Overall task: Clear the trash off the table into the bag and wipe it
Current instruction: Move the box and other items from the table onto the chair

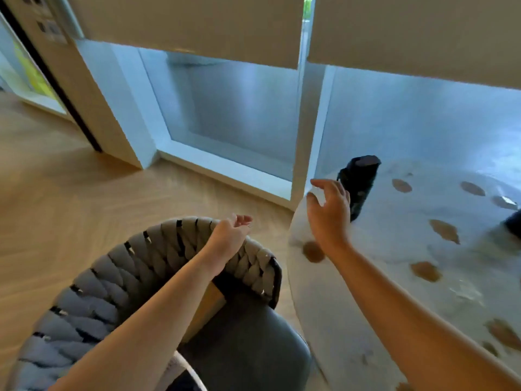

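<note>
- Trash is seen as brown, leaf-like scraps scattered over the round white bench, which fills the right side of the view; the picture is blurred, so what the scraps are cannot be told.
- One brown scrap lies near the left rim of the bench, just beside the right wrist.
- A shiny, crumpled piece is seen near the far right of the bench, among the brown scraps.
- A tall dark object stands tilted near the far left rim of the bench; its kind cannot be made out.
- A second dark object is cut off by the right edge of the view.
- The right hand is held above the left rim of the bench, just in front of the tall dark object, with loosely bent fingers and nothing grasped.
- The left hand is held above the backrest of a woven grey chair, palm turned upward, fingers relaxed and nothing held.
- The chair stands just left of the bench on a wooden floor, and its dark seat cushion is seen below the left forearm.
- Behind the chair and the bench, glass panels with half-lowered pale blinds are seen.
</note>
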A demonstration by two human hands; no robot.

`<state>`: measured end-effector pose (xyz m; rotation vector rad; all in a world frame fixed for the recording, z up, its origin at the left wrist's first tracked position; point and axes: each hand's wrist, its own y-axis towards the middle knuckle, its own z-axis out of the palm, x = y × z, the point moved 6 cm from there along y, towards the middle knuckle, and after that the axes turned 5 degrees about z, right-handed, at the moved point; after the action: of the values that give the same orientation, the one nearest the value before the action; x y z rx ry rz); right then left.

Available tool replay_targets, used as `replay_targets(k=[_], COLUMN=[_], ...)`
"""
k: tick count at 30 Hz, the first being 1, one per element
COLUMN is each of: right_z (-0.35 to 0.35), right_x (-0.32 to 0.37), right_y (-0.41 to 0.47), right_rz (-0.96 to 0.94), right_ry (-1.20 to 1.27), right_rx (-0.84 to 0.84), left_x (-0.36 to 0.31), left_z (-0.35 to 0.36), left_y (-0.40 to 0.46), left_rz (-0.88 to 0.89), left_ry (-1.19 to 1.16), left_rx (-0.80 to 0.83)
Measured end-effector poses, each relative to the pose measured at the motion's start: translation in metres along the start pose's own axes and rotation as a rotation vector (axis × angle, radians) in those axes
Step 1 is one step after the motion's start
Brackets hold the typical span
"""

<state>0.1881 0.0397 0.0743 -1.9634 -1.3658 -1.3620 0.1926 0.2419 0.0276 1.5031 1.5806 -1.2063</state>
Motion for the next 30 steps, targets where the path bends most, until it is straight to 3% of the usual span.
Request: replay_targets(k=[3,6,12,14,20,30], right_z=[-0.049,-0.072,-0.052,-0.045,-0.044,-0.045], right_x=[-0.008,-0.023,-0.069,-0.081,-0.079,-0.064], right_y=[0.048,0.093,0.146,0.154,0.163,0.140], right_rz=[0.028,0.096,0.234,0.213,0.061,0.013], right_ry=[-0.062,-0.188,-0.557,-0.625,-0.459,-0.559], right_rx=[-0.160,-0.161,0.274,0.318,0.329,0.173], left_x=[-0.041,-0.074,-0.105,-0.106,-0.100,-0.086], left_z=[0.024,0.047,0.099,0.115,0.141,0.120], left_y=[0.015,0.036,0.079,0.091,0.109,0.088], left_rz=[0.116,0.195,0.279,0.303,0.316,0.372], left_ry=[0.059,0.098,0.180,0.216,0.222,0.243], left_rx=[0.064,0.126,0.252,0.281,0.336,0.314])
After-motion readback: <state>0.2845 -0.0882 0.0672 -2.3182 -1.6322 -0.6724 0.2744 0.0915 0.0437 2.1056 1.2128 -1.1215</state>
